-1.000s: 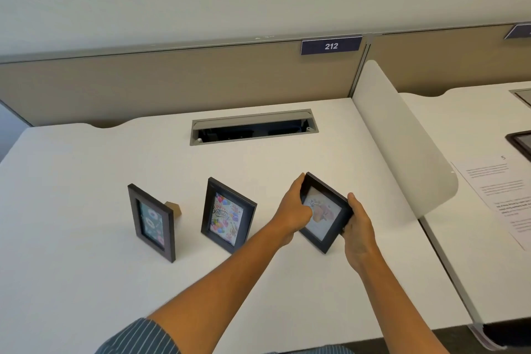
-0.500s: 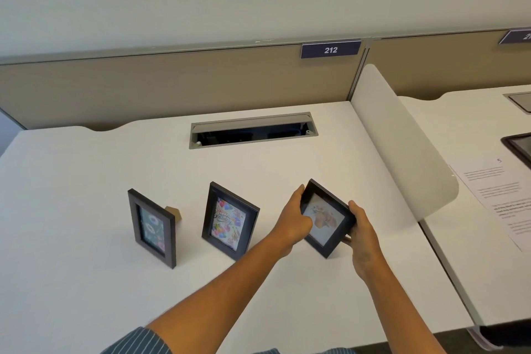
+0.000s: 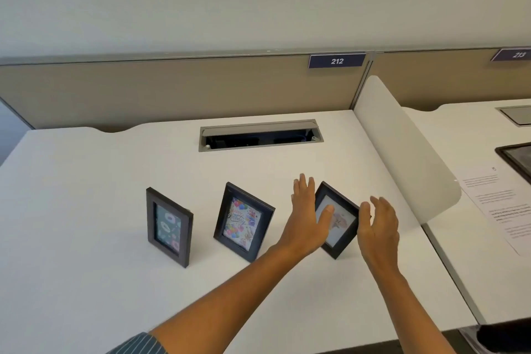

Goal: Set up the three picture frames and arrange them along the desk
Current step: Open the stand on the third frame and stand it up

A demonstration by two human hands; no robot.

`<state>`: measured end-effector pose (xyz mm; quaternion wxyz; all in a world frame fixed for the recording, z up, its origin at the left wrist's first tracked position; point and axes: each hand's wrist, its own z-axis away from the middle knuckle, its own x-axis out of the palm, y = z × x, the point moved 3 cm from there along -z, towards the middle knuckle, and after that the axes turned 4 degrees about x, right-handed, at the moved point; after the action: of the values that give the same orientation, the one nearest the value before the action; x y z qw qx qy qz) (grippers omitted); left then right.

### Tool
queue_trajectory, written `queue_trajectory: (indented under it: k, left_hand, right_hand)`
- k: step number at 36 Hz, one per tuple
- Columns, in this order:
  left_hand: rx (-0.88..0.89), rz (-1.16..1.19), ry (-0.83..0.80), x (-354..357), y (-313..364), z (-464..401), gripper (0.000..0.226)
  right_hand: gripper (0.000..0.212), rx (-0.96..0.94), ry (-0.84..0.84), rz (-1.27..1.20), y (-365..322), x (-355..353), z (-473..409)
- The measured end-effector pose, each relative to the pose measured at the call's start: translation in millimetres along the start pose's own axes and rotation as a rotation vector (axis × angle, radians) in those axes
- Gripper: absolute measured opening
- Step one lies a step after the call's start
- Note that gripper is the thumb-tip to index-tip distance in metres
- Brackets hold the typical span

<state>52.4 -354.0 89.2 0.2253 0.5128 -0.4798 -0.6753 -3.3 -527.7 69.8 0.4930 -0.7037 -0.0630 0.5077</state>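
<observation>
Three small black picture frames stand in a row on the white desk (image 3: 86,282). The left frame (image 3: 169,226) shows a teal print. A colourful birthday card fills the middle frame (image 3: 242,221). The right frame (image 3: 340,221) holds a pale flower picture and stands tilted, its left part hidden by my left hand (image 3: 307,218). That hand is open with fingers spread, its thumb in front of the glass. Just right of the frame, my right hand (image 3: 379,227) hovers open, apart from its edge.
An open cable tray (image 3: 260,135) is set into the desk behind the frames. A white curved divider (image 3: 402,152) bounds the desk's right side. Beyond it, the neighbouring desk carries a printed sheet (image 3: 505,204) and a dark frame (image 3: 517,158). A tan partition runs along the back.
Both hands gripped the right frame before; now they have let go and opened, and the frame stands on the desk by itself.
</observation>
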Motion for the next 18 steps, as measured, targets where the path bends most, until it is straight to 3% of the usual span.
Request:
queue_trajectory:
  k: [8, 18]
  left_hand:
    - [0.233, -0.189, 0.136, -42, 21, 12, 0.076]
    - [0.222, -0.323, 0.251, -121, 3, 30, 0.074]
  right_hand:
    - [0.066, -0.287, 0.033, 0.159, -45, 11, 14]
    - [0.068, -0.481, -0.003, 0.192, -102, 52, 37]
